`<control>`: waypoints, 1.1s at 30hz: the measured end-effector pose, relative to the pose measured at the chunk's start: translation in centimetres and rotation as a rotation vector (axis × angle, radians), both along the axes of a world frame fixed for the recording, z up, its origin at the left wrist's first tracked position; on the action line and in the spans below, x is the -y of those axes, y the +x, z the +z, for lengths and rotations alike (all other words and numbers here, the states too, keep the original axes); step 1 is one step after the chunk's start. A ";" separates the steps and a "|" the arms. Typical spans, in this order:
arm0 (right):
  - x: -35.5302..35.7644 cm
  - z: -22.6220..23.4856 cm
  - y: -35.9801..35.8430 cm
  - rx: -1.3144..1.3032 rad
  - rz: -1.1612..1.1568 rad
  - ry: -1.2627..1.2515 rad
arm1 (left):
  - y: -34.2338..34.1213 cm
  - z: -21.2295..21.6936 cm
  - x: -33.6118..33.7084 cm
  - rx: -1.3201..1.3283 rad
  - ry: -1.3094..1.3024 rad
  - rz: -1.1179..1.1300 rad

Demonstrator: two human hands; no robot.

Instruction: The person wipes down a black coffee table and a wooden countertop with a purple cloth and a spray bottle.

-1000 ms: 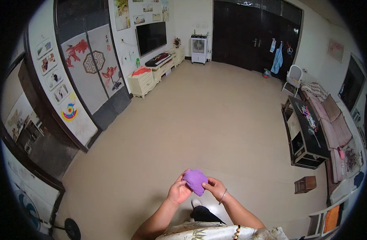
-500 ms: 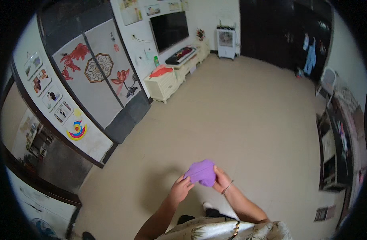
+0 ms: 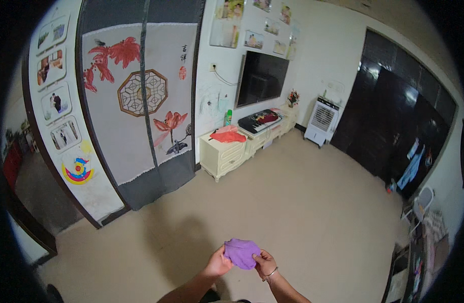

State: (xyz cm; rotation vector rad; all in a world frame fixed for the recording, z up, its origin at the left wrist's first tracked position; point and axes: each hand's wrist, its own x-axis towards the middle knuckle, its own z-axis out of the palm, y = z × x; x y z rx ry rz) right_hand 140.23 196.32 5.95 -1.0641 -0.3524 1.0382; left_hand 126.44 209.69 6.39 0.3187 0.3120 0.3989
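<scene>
A small purple cloth [image 3: 241, 251] is bunched up between both of my hands, low in the middle of the head view. My left hand [image 3: 219, 263] grips its left edge. My right hand [image 3: 264, 262], with a thin bracelet at the wrist, grips its right edge. The cloth hangs in the air above a beige tiled floor [image 3: 313, 202]. Both forearms come in from the lower edge.
A painted door curtain [image 3: 136, 111] hangs on the wall to the left. A cream low cabinet [image 3: 227, 151] with a red cloth stands under a wall television [image 3: 261, 78]. A white air cooler [image 3: 322, 120] stands by dark doors [image 3: 404, 121].
The view has swung up and toward the curtain wall, which is now much closer. Both hands still hold the purple cloth in front of me, now lower in the picture.
</scene>
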 end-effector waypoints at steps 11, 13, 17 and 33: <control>-24.8 -0.3 19.5 -0.088 -0.200 0.174 | 20.7 1.0 -23.6 -0.127 0.039 -0.259; -31.6 -0.6 24.3 0.053 -0.166 0.055 | 23.4 2.2 -28.8 -0.139 0.185 -0.286; -42.9 -1.0 29.5 0.138 -0.030 -0.048 | 27.6 0.5 -40.1 -0.242 0.232 -0.159; -84.3 -2.8 47.3 0.211 0.163 -0.099 | 45.6 -1.4 -80.9 -0.093 0.182 0.049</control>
